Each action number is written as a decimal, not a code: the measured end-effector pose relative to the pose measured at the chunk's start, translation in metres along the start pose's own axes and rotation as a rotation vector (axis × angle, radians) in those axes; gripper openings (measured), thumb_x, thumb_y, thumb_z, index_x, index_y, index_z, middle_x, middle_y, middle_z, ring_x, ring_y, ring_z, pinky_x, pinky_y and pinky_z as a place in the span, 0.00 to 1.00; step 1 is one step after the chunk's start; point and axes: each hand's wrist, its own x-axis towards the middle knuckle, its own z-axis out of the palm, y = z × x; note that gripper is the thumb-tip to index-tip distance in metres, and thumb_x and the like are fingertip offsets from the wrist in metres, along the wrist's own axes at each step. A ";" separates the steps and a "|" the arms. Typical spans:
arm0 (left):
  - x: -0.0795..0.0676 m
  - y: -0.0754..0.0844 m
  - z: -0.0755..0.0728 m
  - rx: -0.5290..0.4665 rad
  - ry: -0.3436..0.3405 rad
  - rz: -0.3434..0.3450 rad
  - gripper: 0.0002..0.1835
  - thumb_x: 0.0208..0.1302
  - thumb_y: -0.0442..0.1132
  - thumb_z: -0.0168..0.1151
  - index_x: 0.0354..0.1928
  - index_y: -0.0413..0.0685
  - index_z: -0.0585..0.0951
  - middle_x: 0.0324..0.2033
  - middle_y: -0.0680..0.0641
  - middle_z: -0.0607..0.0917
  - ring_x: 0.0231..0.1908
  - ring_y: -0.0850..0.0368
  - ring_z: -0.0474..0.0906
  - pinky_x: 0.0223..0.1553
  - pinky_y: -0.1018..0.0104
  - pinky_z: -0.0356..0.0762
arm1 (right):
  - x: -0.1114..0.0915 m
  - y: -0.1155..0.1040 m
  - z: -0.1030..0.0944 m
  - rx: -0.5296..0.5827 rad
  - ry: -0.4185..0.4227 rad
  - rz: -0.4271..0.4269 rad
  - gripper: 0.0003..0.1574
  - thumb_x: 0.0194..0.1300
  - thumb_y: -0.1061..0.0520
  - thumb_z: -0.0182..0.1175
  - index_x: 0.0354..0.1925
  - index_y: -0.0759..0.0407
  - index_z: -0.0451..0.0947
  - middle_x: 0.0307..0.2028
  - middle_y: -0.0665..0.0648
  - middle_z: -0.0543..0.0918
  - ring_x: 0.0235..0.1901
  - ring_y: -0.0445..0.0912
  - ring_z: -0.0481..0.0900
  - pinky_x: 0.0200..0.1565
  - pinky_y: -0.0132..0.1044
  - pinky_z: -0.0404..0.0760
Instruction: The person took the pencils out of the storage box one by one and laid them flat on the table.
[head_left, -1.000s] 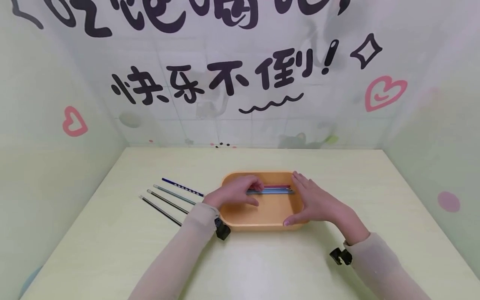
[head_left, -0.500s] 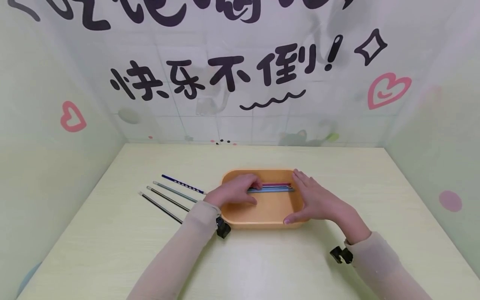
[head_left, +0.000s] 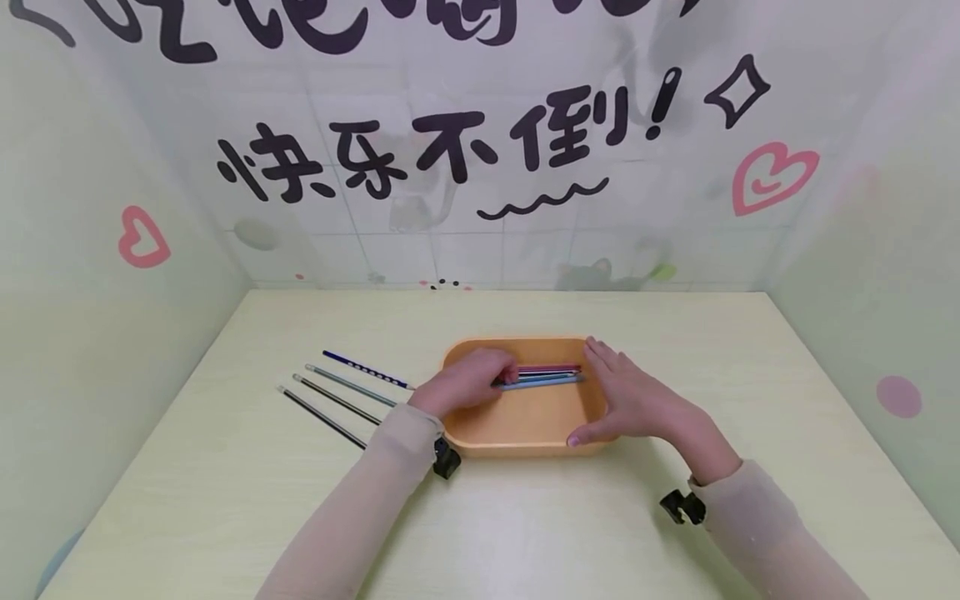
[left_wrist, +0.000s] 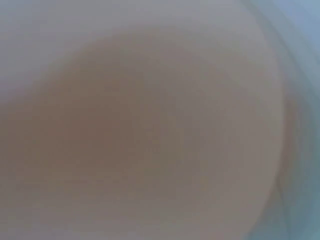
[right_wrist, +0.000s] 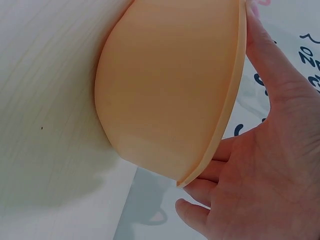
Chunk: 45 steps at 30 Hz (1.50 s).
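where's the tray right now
In the head view, the tray is on the table, right of four loose pencils, with the left hand inside and the right hand at its right end.

Left hand (head_left: 471, 382) pinched slim light-blue pencil (head_left: 542, 382) inside rounded, rectangular orange tray (head_left: 532, 423); slim red pencil (head_left: 551, 367) lay behind. Right hand (head_left: 637, 396) spread across tray's right end. Four slim, dark or blue-grey pencils (head_left: 337, 399) slanted leftward on pale wood-grained table (head_left: 525, 533).

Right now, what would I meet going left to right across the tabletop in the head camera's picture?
Four loose pencils → left hand → coloured pencils inside the orange tray → right hand.
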 end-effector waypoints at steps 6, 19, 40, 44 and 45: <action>0.001 0.001 0.002 0.098 0.013 0.007 0.07 0.66 0.30 0.61 0.36 0.51 0.78 0.33 0.53 0.78 0.36 0.58 0.73 0.40 0.68 0.72 | 0.001 0.002 -0.001 -0.007 0.005 -0.009 0.85 0.44 0.26 0.72 0.76 0.72 0.40 0.78 0.70 0.41 0.78 0.65 0.40 0.75 0.61 0.44; -0.001 0.003 0.001 0.078 -0.043 0.001 0.09 0.64 0.29 0.61 0.35 0.54 0.80 0.30 0.55 0.79 0.33 0.59 0.74 0.37 0.71 0.73 | 0.002 0.001 -0.002 -0.020 -0.004 -0.002 0.85 0.43 0.25 0.72 0.77 0.71 0.40 0.78 0.69 0.42 0.78 0.65 0.40 0.75 0.62 0.46; -0.002 -0.001 0.002 -0.005 -0.085 0.155 0.09 0.57 0.29 0.63 0.33 0.53 0.79 0.28 0.56 0.76 0.31 0.61 0.71 0.34 0.73 0.68 | 0.003 0.002 0.000 -0.014 0.002 -0.008 0.84 0.44 0.27 0.73 0.76 0.72 0.40 0.78 0.69 0.42 0.78 0.65 0.40 0.75 0.61 0.45; -0.003 -0.002 0.001 -0.076 -0.068 0.152 0.09 0.56 0.29 0.62 0.32 0.53 0.79 0.28 0.54 0.77 0.32 0.61 0.71 0.34 0.72 0.69 | 0.003 0.002 0.000 -0.015 0.002 -0.008 0.84 0.44 0.27 0.73 0.76 0.73 0.40 0.78 0.70 0.42 0.78 0.65 0.40 0.75 0.62 0.46; -0.003 -0.002 0.000 -0.094 -0.064 0.151 0.09 0.56 0.29 0.62 0.33 0.53 0.79 0.28 0.54 0.77 0.32 0.60 0.71 0.34 0.71 0.70 | 0.003 0.002 0.001 -0.016 0.003 -0.007 0.85 0.44 0.26 0.73 0.76 0.73 0.41 0.78 0.70 0.42 0.78 0.65 0.40 0.75 0.62 0.46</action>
